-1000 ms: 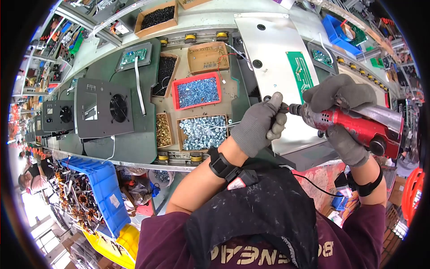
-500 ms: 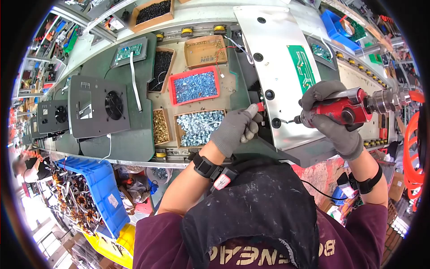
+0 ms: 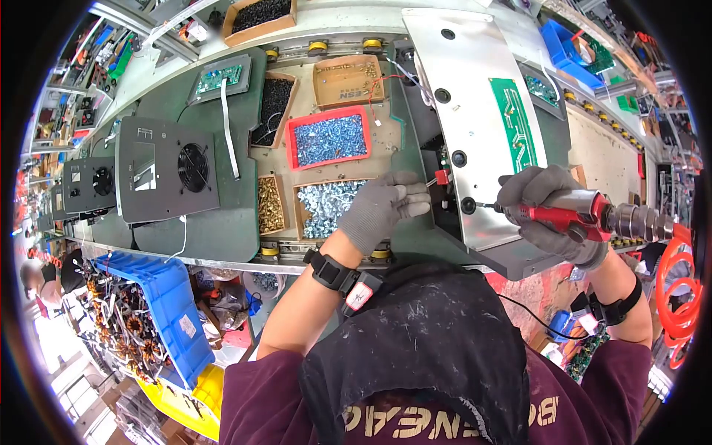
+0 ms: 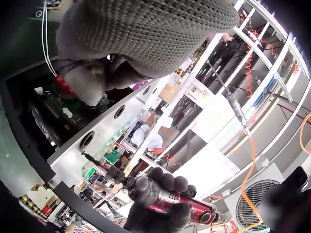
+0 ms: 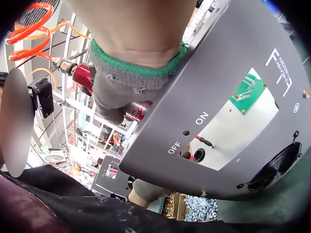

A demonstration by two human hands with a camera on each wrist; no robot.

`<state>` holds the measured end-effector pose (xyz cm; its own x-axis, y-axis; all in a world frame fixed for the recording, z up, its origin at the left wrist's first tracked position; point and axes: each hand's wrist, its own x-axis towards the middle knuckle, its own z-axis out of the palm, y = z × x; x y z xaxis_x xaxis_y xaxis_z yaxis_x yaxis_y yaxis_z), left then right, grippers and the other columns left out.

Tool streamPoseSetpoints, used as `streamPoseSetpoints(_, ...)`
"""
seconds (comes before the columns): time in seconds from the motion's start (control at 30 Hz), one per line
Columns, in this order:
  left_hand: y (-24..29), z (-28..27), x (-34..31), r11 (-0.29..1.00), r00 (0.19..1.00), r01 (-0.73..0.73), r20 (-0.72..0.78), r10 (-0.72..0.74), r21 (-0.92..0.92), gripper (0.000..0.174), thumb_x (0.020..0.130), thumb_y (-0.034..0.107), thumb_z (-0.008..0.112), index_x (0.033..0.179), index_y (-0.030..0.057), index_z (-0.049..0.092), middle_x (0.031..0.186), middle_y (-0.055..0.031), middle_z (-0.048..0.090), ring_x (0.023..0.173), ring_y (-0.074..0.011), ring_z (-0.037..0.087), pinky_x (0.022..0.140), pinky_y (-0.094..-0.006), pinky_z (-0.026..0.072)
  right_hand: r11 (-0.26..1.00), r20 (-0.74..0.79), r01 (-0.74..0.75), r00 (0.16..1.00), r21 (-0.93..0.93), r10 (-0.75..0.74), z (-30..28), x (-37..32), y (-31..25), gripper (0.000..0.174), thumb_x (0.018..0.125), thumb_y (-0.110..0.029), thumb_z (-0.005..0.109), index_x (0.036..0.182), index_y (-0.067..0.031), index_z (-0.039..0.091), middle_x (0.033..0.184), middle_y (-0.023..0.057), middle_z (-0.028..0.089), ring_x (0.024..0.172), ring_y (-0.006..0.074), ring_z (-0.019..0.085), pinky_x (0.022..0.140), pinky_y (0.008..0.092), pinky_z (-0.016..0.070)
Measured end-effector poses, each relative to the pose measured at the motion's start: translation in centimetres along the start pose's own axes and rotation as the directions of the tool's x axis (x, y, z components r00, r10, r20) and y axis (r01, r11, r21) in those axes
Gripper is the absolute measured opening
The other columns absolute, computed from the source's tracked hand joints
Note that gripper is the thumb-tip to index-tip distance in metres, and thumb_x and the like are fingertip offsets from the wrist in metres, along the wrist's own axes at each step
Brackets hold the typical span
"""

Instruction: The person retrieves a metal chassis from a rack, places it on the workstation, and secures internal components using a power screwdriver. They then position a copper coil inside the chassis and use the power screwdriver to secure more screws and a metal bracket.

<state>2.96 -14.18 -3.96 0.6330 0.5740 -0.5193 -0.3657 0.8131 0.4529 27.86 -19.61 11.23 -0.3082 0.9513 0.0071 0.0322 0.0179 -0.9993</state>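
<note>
In the head view my gloved left hand (image 3: 377, 212) hovers left of the silver plate (image 3: 475, 133), by a red connector (image 3: 442, 176). Its fingers are bent in the left wrist view, with a small shiny piece (image 4: 111, 57) between them. My gloved right hand (image 3: 552, 215) grips a red power screwdriver (image 3: 564, 216). The bit points left, its tip beside the lowest black ring (image 3: 468, 205) on the plate; whether it touches is unclear. A green circuit board (image 3: 513, 122) lies on the plate. The right wrist view shows my right hand (image 5: 121, 87) partly behind a grey panel (image 5: 175, 107).
Left of the plate are a red tray (image 3: 289, 141) of bluish screws, cardboard boxes of silver screws (image 3: 326, 208) and brass pieces (image 3: 270, 208), and a grey fan panel (image 3: 152, 178). A coiled red hose (image 3: 678, 297) hangs at the right. A blue crate (image 3: 167, 297) stands below.
My left hand has moved left, away from the bit, and its fingers have straightened somewhat. The screwdriver has come down to the lowest ring and turned, its body now extending right.
</note>
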Motion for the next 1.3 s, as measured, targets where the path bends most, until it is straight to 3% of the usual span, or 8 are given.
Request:
streamPoseSetpoints(0.3,3.4,-5.1,0.4,0.869,0.955,0.072,-0.286,0.081,0.489,0.034,0.093,0.017,0.053,0.119,-0.0047,0.053,0.103,-0.0189,0.062,0.097,-0.0273,0.062,0.08,-0.0347,0.0538,0.991,-0.405,-0.101,0.913,-0.092,0.055,-2.8,-5.0,-2.8,0.046,0.077,-0.015,0.074,0.114,-0.0056,0.049,0.124,0.0168,0.054,0.11,0.0244,0.057,0.088,0.0389,0.0507)
streamPoseSetpoints(0.5,7.8,-10.0,5.5,-0.43,0.651,0.303,0.145,0.745,0.85,0.029,0.087,0.021,0.06,0.115,0.016,0.064,0.103,-0.0075,0.068,0.091,-0.0305,0.065,0.084,-0.0404,0.0495,0.954,-0.676,0.251,0.675,-0.167,-0.296,-2.3,-10.0,-8.9,0.033,0.082,-0.012,0.062,0.112,-0.0007,0.055,0.109,0.0179,0.059,0.103,0.0313,0.057,0.089,0.0466,0.0487)
streamPoseSetpoints(0.6,4.8,-9.8,7.4,-0.301,0.966,0.055,0.026,0.258,0.952,0.029,0.084,0.025,0.062,0.111,0.0176,0.066,0.104,-0.012,0.067,0.096,-0.0328,0.063,0.085,-0.0414,0.0488,0.931,-0.772,0.312,0.538,-0.19,-0.338,-1.7,-13.4,-10.0,0.03,0.085,-0.01,0.055,0.112,0.0017,0.058,0.102,0.0184,0.061,0.099,0.0348,0.057,0.09,0.0504,0.0477)
streamPoseSetpoints(0.73,-0.8,-5.9,6.2,-0.53,0.977,0.106,-0.188,-0.104,0.841,0.03,0.084,0.028,0.059,0.109,0.0132,0.066,0.101,-0.015,0.067,0.095,-0.0321,0.063,0.081,-0.0425,0.0495,0.957,-0.925,0.252,0.311,-0.143,-0.22,-3.5,-27.0,-4.8,0.052,0.091,-0.025,0.054,0.135,-0.0009,0.042,0.139,0.0161,0.044,0.13,0.0359,0.04,0.111,0.0525,0.0253)
streamPoseSetpoints(0.87,-3.0,-7.2,5.8,-0.437,0.976,0.206,-0.215,0.03,0.875,0.034,0.085,0.031,0.06,0.111,0.0103,0.064,0.096,-0.0133,0.068,0.091,-0.0294,0.065,0.079,-0.0414,0.0503,0.989,-0.983,0.004,0.113,0.145,0.143,-0.7,-31.7,3.5,0.04,0.086,-0.01,0.058,0.125,-0.0006,0.051,0.116,0.0141,0.06,0.104,0.0251,0.059,0.101,0.0411,0.0397)
streamPoseSetpoints(1.0,2.5,-8.7,4.8,0.835,0.891,-0.41,-0.034,0.452,0.367,0.033,0.091,0.024,0.059,0.115,0.0018,0.058,0.089,-0.0085,0.062,0.077,-0.0163,0.06,0.071,-0.0315,0.0501,0.857,-0.962,-0.472,0.063,0.206,0.266,2.2,-34.8,14.3,0.036,0.078,-0.001,0.06,0.114,-0.0028,0.056,0.099,0.0061,0.061,0.089,0.0167,0.059,0.08,0.0301,0.0472)
streamPoseSetpoints(1.2,7.8,-0.1,2.9,0.817,0.835,-0.532,-0.021,0.549,0.225,0.034,0.09,0.018,0.059,0.118,-0.0011,0.056,0.088,-0.0083,0.063,0.075,-0.0143,0.059,0.068,-0.0277,0.0482,0.547,-0.897,-0.778,-0.048,0.31,0.44,2.8,-40.8,26.6,0.052,0.067,-0.009,0.069,0.117,-0.005,0.055,0.095,0.0085,0.065,0.088,0.0218,0.062,0.076,0.0333,0.0479)
streamPoseSetpoints(1.3,5.4,2.8,3.3,0.543,0.948,-0.177,-0.005,0.317,0.821,0.031,0.085,0.014,0.06,0.112,-0.0009,0.06,0.08,-0.0095,0.066,0.071,-0.0162,0.062,0.065,-0.0277,0.0484,0.036,-0.953,-0.996,-0.072,0.087,0.293,2.6,-41.0,27.6,0.057,0.071,-0.029,0.067,0.121,-0.0061,0.053,0.099,0.0216,0.063,0.098,0.0403,0.059,0.083,0.0468,0.0454)
